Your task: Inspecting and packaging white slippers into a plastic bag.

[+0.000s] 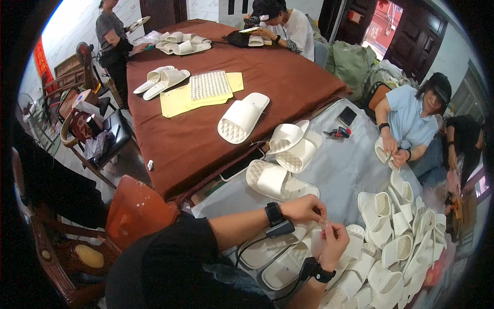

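Observation:
My left hand and my right hand are close together over the grey-covered table, fingertips pinched around something thin and pale between them. It is too small to make out. Below them, partly hidden by my forearms, lie white slippers with quilted insoles. Just beyond my left hand sits another white slipper, near a pair with one slipper tilted against the other. A heap of white slippers spreads beside my right hand.
On the brown-covered table lie a single slipper, yellow sheets and a dotted sheet. A phone and keys rest at the far right. Co-workers handle slippers around the tables. An orange-brown chair stands at my left.

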### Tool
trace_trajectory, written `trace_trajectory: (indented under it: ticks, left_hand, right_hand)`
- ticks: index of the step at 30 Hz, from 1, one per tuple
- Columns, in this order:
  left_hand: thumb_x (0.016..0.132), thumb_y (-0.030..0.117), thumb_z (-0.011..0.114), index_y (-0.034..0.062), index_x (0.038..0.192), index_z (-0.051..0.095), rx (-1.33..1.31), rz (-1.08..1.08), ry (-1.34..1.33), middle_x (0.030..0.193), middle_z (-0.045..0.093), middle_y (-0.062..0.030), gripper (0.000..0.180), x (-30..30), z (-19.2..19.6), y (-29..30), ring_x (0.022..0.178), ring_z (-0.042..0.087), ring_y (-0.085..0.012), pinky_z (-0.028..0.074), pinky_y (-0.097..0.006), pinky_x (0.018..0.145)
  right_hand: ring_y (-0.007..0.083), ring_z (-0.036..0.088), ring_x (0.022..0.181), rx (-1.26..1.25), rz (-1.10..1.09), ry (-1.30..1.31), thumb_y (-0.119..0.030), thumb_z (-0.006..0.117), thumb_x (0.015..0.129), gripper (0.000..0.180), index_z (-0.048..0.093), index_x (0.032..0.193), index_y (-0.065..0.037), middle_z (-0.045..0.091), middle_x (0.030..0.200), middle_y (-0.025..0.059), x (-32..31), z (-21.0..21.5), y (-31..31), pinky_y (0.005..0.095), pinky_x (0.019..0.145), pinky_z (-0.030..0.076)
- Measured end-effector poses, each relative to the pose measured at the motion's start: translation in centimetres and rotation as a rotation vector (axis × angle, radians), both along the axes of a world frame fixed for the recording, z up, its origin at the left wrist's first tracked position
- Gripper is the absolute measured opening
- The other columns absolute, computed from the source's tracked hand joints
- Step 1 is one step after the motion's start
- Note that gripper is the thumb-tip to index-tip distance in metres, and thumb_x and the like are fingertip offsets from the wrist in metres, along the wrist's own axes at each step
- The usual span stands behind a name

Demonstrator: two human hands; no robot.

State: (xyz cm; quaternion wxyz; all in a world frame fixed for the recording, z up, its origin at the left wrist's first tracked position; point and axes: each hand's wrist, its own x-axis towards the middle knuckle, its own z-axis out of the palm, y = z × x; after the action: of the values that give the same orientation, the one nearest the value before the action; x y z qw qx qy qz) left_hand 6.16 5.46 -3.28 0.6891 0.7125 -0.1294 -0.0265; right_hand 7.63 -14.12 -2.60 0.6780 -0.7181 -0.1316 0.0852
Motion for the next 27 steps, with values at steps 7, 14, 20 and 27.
trace_trajectory:
  ticks: [7, 14, 20, 27]
  left_hand:
    - [0.085, 0.011, 0.073, -0.0014, 0.087, 0.068, -0.063, 0.015, 0.056, 0.076, 0.064, 0.0010, 0.014, 0.2, -0.4, -0.1, 0.072, 0.055, -0.0083, 0.046, -0.025, 0.066]
    - [0.086, 0.013, 0.073, -0.0013, 0.088, 0.068, 0.029, 0.029, -0.001, 0.077, 0.064, 0.0010, 0.015, 0.0, 0.1, 0.1, 0.071, 0.054, -0.0081, 0.045, -0.025, 0.066]
    - [0.085, 0.014, 0.074, -0.0011, 0.089, 0.069, -0.011, -0.012, 0.017, 0.077, 0.066, -0.0011, 0.017, 0.2, 0.3, 0.2, 0.072, 0.056, -0.0082, 0.046, -0.025, 0.066]
    - [0.084, 0.014, 0.075, -0.0008, 0.089, 0.069, 0.033, -0.003, 0.018, 0.077, 0.066, -0.0013, 0.017, -0.2, 0.2, 0.3, 0.072, 0.057, -0.0087, 0.047, -0.026, 0.067]
  right_hand:
    - [0.0081, 0.053, 0.063, -0.017, 0.004, -0.010, -0.006, 0.065, 0.090, 0.008, 0.064, 0.086, 0.001, 0.060, 0.072, 0.0015, -0.4, 0.3, 0.0, 0.0216, 0.060, 0.043]
    - [0.0069, 0.052, 0.064, 0.003, 0.003, 0.020, -0.005, 0.066, 0.090, 0.006, 0.064, 0.087, 0.000, 0.059, 0.072, 0.0001, -0.4, 0.3, 0.4, 0.0207, 0.061, 0.043]
    - [0.0066, 0.052, 0.064, -0.002, 0.009, -0.026, -0.005, 0.066, 0.089, 0.006, 0.064, 0.087, 0.001, 0.060, 0.073, 0.0002, -0.2, 0.2, 0.5, 0.0202, 0.060, 0.042]
    - [0.0070, 0.053, 0.065, 0.013, 0.062, 0.013, -0.005, 0.066, 0.090, 0.006, 0.064, 0.090, 0.001, 0.060, 0.075, 0.0008, -0.4, -0.1, 0.4, 0.0199, 0.058, 0.041]
